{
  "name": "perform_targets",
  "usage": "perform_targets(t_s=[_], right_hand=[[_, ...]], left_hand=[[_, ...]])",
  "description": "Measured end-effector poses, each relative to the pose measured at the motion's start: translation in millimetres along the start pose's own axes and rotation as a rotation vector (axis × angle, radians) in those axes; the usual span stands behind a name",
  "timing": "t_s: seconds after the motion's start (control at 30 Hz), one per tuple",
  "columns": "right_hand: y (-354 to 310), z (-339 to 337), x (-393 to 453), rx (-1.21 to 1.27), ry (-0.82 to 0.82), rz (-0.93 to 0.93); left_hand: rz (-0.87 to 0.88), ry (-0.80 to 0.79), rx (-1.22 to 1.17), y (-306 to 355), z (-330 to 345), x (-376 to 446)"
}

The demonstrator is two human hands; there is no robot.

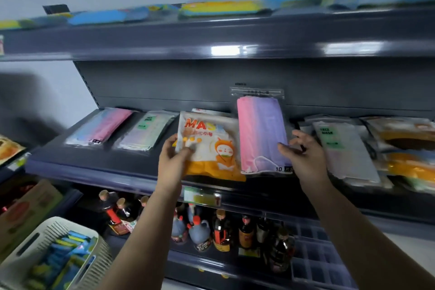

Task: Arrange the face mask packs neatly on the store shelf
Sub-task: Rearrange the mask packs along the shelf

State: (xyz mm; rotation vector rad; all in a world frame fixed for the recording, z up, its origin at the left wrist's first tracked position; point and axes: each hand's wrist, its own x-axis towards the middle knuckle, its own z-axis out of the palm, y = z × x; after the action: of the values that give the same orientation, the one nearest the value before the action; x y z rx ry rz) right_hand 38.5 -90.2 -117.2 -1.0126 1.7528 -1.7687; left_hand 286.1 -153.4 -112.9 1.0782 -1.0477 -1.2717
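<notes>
On the middle shelf (pixel 98 167), my left hand (pixel 173 160) pinches the cartoon mask pack (pixel 209 146), my right hand (pixel 303 155) the pink-purple mask pack (pixel 261 134); both look light, floppy, slick, best held by edges.

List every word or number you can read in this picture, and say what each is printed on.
"MAS": cartoon mask pack, final letter faded; the print below is blurred.
"10": pink-purple mask pack, lower corner.
"FACE MASK": green-label pack.
Shelf price tag, bottle labels: unreadable.
</notes>
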Motion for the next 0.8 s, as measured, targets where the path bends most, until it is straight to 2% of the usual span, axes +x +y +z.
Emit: perform_targets(t_s=[0.2,0.47,0.57,0.63,0.8], right_hand=[[-7,27,0,0.014,0.066,-0.034],[-8,56,40,-0.038,0.035,-0.072],[-6,69,55,-0.057,0.011,-0.090],[-3,79,63,-0.022,-0.021,-0.083],[7,102,77,0.031,-0.070,-0.078]], left_hand=[[0.009,-0.101,-0.001,15,-6,63],[-0.088,-0.069,-0.032,14,-3,129],[-0.116,-0.118,0.085,11,2,137],[-0.099,-0.113,0.275,4,2,148],[-0.065,0.020,0.486,-4,-2,163]])
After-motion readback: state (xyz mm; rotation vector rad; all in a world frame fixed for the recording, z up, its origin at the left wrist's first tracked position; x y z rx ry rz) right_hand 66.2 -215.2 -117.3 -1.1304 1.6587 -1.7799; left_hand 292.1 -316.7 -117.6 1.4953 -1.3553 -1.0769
